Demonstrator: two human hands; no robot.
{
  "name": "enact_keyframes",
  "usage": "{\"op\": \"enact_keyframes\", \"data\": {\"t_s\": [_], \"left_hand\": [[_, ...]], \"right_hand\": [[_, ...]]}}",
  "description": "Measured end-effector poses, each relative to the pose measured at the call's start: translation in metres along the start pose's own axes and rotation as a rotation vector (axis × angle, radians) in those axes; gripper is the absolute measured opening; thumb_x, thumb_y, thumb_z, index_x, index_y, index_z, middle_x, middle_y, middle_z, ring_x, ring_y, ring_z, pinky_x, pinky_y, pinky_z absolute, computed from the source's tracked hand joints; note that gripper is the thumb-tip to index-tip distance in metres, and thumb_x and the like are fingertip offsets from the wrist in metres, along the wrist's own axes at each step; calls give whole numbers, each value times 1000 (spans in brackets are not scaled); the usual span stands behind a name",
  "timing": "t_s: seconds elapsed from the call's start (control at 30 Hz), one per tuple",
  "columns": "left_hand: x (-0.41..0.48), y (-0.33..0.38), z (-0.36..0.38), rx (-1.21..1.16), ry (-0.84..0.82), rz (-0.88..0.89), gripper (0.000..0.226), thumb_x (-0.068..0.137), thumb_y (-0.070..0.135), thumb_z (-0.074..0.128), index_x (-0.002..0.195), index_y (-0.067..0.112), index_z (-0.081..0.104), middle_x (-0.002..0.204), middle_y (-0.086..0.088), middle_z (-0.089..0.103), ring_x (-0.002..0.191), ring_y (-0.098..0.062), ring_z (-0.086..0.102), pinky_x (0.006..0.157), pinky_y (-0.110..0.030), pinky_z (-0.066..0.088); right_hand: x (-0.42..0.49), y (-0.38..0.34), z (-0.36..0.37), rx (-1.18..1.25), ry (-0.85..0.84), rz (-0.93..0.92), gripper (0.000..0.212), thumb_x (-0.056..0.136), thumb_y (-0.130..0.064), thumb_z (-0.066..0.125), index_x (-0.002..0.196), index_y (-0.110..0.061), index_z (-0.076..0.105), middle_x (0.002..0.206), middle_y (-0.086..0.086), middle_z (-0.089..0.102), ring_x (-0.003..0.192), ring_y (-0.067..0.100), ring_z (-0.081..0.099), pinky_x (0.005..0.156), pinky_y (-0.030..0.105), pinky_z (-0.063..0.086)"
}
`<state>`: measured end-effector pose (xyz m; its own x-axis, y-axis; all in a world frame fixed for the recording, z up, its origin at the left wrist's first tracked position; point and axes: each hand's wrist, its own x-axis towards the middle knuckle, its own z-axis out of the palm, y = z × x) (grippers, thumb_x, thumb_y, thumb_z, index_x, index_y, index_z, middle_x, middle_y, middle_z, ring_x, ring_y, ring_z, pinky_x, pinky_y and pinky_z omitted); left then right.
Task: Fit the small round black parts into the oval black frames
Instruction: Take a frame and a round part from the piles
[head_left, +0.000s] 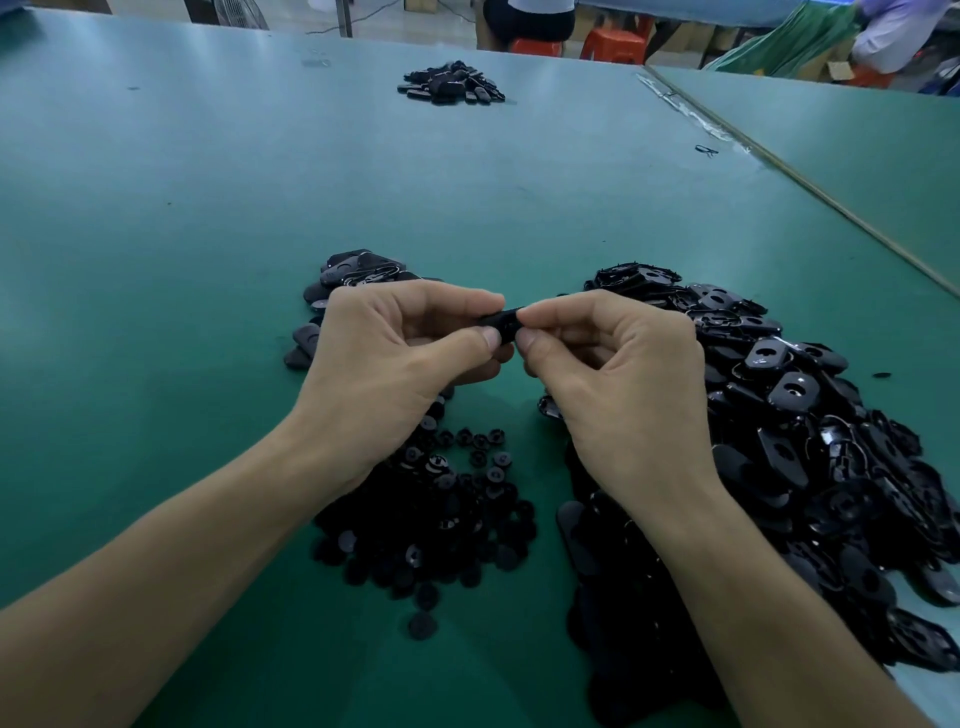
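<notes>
Two bare forearms enter from the lower edge. Left hand (395, 353) and right hand (618, 374), raised over the green tabletop (208, 208), each pinch one end of a single oval black plastic frame (501, 322) between thumb and forefinger; whether a round part sits in it cannot be told. Four black heaps lie on the tabletop: small round black parts (441, 519) below the hands, glossy oval frames (805, 441) at right, a smaller heap of oval pieces (353, 270) behind the left hand, and one far heap (452, 83) well apart.

Round parts (436, 519) lie left of the frames (810, 441) on the table (156, 234).
</notes>
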<state>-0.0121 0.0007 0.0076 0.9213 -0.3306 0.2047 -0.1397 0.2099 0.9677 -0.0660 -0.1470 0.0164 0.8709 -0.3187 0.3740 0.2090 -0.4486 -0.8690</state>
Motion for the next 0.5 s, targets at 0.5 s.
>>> {"op": "enact_keyframes", "data": {"t_s": [0.5], "left_hand": [[-2, -2, 4, 152, 11, 90, 28, 84, -10, 70, 89, 17, 76, 82, -1, 78, 79, -20, 77, 72, -23, 59]], "right_hand": [[-3, -1, 1, -126, 46, -51, 30, 83, -14, 75, 77, -32, 52, 72, -9, 69, 67, 8, 68, 58, 15, 50]]}}
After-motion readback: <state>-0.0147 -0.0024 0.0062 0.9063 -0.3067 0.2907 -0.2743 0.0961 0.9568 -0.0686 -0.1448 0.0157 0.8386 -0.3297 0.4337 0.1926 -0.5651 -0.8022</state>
